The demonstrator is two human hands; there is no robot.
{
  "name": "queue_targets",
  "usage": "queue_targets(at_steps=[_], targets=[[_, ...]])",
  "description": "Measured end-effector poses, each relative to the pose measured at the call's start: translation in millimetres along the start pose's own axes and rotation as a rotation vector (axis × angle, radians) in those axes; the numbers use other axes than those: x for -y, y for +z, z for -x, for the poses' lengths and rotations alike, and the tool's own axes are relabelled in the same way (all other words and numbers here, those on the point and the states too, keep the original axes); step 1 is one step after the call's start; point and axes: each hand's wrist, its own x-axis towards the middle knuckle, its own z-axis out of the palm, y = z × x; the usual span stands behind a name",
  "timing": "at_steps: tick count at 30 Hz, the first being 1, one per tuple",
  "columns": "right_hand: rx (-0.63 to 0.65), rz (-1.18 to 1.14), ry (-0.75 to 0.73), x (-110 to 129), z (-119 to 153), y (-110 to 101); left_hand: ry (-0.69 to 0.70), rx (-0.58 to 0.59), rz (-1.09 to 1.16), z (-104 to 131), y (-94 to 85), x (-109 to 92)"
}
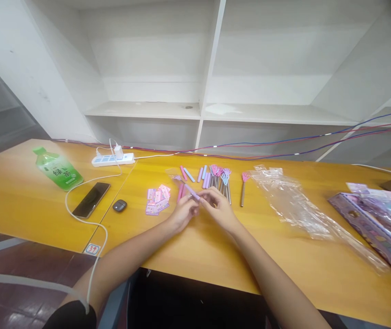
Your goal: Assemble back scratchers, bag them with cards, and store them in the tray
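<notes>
Both hands meet at the middle of the table on a small back scratcher with a purple handle [191, 191], its hand-shaped end pointing away to the left. What looks like clear film shows around that end. My left hand [182, 214] has its fingers closed at the near end of the handle. My right hand [217, 208] pinches the same end from the right. Just beyond lie several back scratchers [223, 180] with pink, purple and blue heads and metal rods. Loose coloured tubes [189, 174] lie beside them, and one pink-headed back scratcher [242, 189] lies apart.
Small printed cards [157, 199] lie left of my hands. Further left are a black mouse [119, 205], a phone [92, 199], a green bottle [58, 169] and a power strip [113, 159]. Clear plastic bags [291, 201] and a purple box [373, 228] lie right. A white cable crosses my left arm.
</notes>
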Motion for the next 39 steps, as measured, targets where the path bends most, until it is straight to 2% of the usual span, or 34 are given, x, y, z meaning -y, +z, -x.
queue_targets(at_steps=[9, 14, 17, 21, 28, 33, 39], targets=[[-0.022, 0.032, 0.054, -4.8, -1.5, 2.4, -0.031, 0.015, 0.008, -0.4, -0.3, 1.1], [0.043, -0.064, 0.070, -5.6, -1.6, -1.8, -0.065, 0.023, 0.033, -1.0, -2.5, -2.5], [0.086, -0.117, 0.047, -5.4, -1.0, -2.6, -0.119, 0.018, 0.096, -2.2, -4.7, -7.3], [0.080, -0.006, -0.008, -1.3, 0.7, 0.9, -0.151, -0.025, 0.114, -6.1, -6.9, -8.5], [0.088, 0.005, -0.111, 2.3, 2.2, 2.6, 0.011, -0.154, 0.105, -12.5, -10.6, -1.0], [0.046, 0.022, -0.172, 1.5, 1.3, 3.0, -0.023, -0.068, 0.048, -9.8, -12.4, -5.7], [0.063, 0.033, -0.085, 3.0, 2.6, 8.4, -0.103, 0.013, 0.005, -9.9, -15.8, -5.7]])
